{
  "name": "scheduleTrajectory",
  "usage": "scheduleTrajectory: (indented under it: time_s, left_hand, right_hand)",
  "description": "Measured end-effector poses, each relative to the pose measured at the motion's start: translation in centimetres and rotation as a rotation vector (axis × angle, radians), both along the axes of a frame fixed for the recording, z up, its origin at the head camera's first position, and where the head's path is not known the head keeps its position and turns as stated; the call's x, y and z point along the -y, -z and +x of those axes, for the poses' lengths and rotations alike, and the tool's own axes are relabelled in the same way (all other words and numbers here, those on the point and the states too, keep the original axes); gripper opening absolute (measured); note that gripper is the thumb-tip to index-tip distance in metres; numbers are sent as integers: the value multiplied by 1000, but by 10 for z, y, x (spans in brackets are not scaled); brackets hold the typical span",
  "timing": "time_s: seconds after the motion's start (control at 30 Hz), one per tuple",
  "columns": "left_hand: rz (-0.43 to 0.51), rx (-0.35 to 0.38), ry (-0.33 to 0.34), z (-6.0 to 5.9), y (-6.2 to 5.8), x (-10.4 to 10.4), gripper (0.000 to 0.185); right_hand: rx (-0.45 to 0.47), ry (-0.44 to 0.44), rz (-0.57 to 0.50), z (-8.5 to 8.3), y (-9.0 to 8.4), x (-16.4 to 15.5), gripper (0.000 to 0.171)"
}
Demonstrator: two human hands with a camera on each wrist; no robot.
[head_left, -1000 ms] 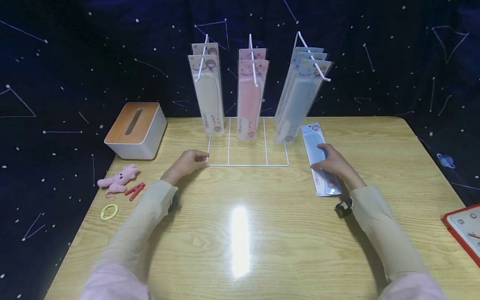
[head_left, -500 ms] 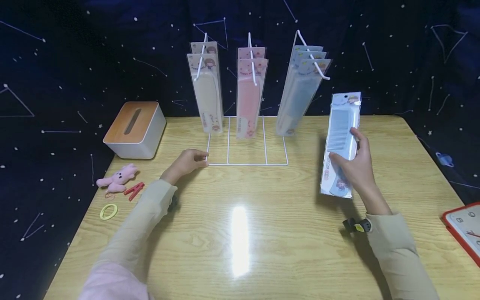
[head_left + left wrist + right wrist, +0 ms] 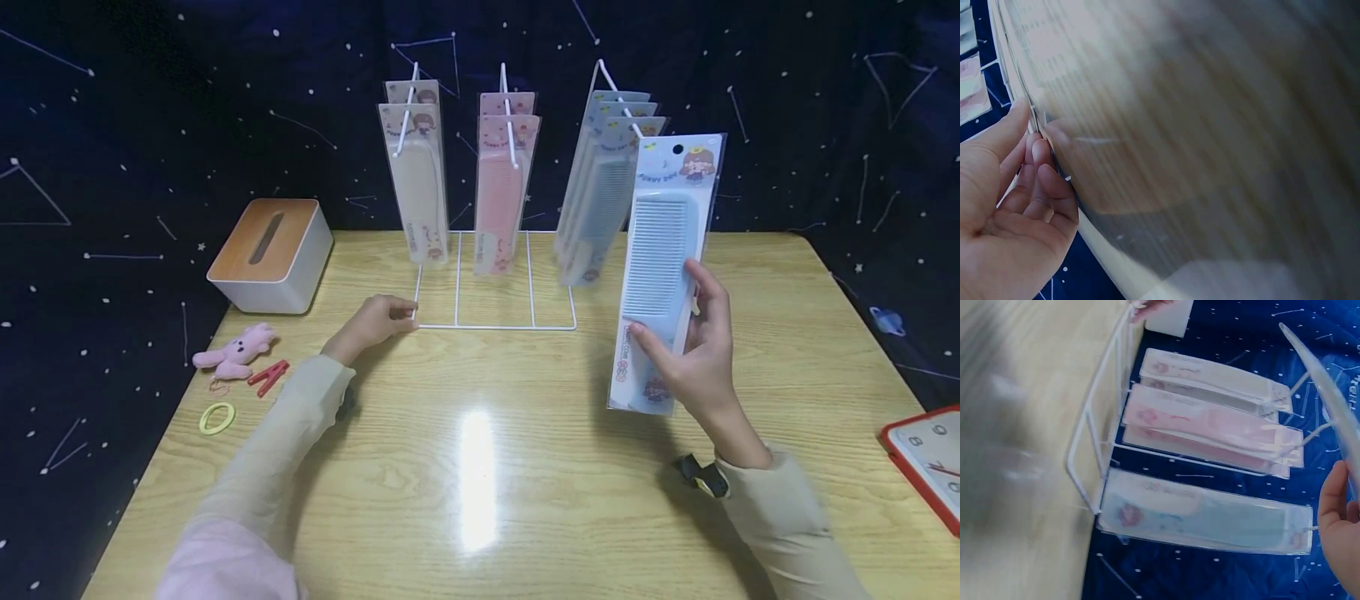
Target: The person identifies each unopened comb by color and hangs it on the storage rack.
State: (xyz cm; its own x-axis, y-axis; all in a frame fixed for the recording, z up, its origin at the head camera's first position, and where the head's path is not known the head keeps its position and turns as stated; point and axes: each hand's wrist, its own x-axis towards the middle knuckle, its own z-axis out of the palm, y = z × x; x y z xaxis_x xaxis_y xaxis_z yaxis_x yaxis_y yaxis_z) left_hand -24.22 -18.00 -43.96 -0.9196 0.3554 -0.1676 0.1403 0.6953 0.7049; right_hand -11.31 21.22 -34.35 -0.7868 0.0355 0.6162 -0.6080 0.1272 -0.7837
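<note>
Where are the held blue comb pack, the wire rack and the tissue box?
blue comb pack [image 3: 660,250], head view, on the comb's teeth.
wire rack [image 3: 495,327], head view, front base wire.
tissue box [image 3: 262,243], head view, wooden lid.

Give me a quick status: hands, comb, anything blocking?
Right hand holds blue comb pack upright. Left hand steadies wire rack. Blue hook unobstructed.
</note>
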Motion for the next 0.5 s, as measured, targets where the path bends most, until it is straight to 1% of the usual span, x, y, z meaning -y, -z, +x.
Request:
scheduleTrajectory:
  time_s: [0.13, 0.3, 0.5]
  left_hand:
    - [-4, -10, 4, -2, 0, 0, 44]
    - [-2, -6, 2, -2, 0, 0, 44]
    - [3, -1, -2, -1, 2, 1, 44]
  right_hand:
    - [54, -3, 17, -4, 7, 1, 84]
    - [96, 9, 22, -12, 9, 0, 84]
    - [94, -76, -2, -28, 12, 4, 82]
